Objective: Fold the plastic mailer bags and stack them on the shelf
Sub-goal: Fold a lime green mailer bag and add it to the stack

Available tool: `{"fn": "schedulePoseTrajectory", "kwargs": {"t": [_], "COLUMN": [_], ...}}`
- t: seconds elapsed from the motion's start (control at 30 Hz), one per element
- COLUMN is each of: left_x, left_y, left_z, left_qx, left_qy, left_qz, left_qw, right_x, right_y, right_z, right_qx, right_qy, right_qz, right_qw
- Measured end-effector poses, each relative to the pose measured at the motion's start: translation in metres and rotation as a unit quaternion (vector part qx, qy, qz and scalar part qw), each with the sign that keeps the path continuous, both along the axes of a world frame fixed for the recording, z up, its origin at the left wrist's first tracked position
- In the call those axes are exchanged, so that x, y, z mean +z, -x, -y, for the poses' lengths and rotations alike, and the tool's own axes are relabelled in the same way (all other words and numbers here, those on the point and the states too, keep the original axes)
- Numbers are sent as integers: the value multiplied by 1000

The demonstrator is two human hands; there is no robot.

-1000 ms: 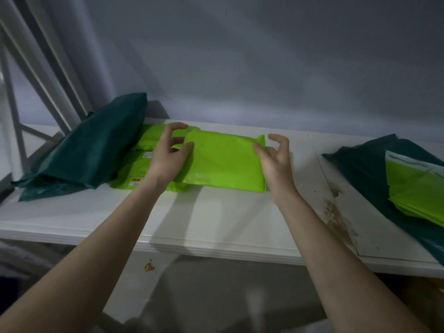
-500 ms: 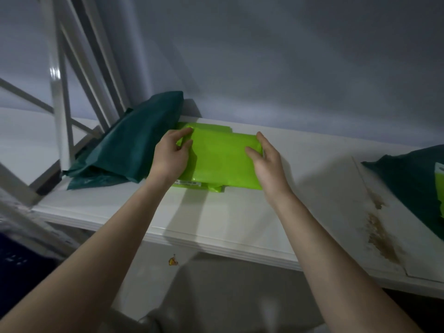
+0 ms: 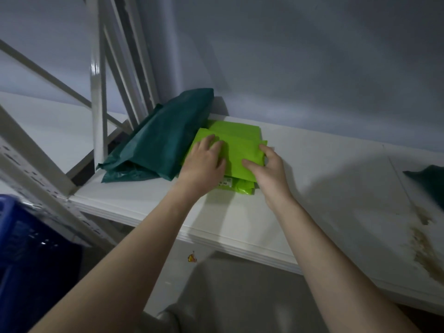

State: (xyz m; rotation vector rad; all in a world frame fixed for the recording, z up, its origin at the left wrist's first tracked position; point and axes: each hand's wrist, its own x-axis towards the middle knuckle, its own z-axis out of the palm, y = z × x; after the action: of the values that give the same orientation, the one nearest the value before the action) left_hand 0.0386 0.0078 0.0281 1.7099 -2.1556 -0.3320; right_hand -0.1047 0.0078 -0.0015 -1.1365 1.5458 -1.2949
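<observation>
White shelf (image 3: 312,188) bearing lime mailers (image 3: 236,140) at 12 o'clock, teal bags (image 3: 163,145) lying at 10, brown stain (image 3: 425,251) showing at 4.

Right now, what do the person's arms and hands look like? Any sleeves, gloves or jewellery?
Both forearms are bare up to the frame edge, with no sleeves showing. The left hand and right hand wear no gloves, and no rings, watch or bracelets are visible.

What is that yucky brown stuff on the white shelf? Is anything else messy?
A brown stain runs along the right part of the shelf, like an old dried spill. The bright green bags under both hands sit a bit uneven, edges not lined up.
</observation>
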Motion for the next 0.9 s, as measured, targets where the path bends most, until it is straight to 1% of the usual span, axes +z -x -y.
{"fn": "schedulePoseTrajectory", "kwargs": {"t": [0.1, 0.17, 0.27, 0.37, 0.53, 0.7, 0.77, 0.9], "left_x": [-7, -8, -9, -12, -13, -13, -10, 1], "left_y": [2, 1, 2, 3, 6, 16, 19, 29], "left_z": [1, 1, 2, 3, 5, 2, 2, 0], "left_qx": [-3, 0, 5, 5, 15, 32, 35, 32], "left_qy": [-30, -48, -77, -91, -100, -98, -78, -11], "left_qz": [56, 65, 70, 88, 89, 114, 118, 91], "left_qw": [998, 997, 995, 992, 991, 988, 989, 995], "right_x": [-4, -5, -8, -11, -12, -11, -9, 7], "right_y": [-9, -9, -7, -8, -7, -5, -4, 11], "right_z": [2, 0, -3, -7, -9, -12, -14, -18], "right_qx": [5, 7, 7, 47, 107, 125, 123, 90], "right_qy": [5, 15, 41, 60, 29, 22, 25, 40], "right_qz": [-68, -152, -316, -409, -449, -455, -447, -428], "right_qw": [998, 988, 948, 909, 886, 881, 886, 898]}}
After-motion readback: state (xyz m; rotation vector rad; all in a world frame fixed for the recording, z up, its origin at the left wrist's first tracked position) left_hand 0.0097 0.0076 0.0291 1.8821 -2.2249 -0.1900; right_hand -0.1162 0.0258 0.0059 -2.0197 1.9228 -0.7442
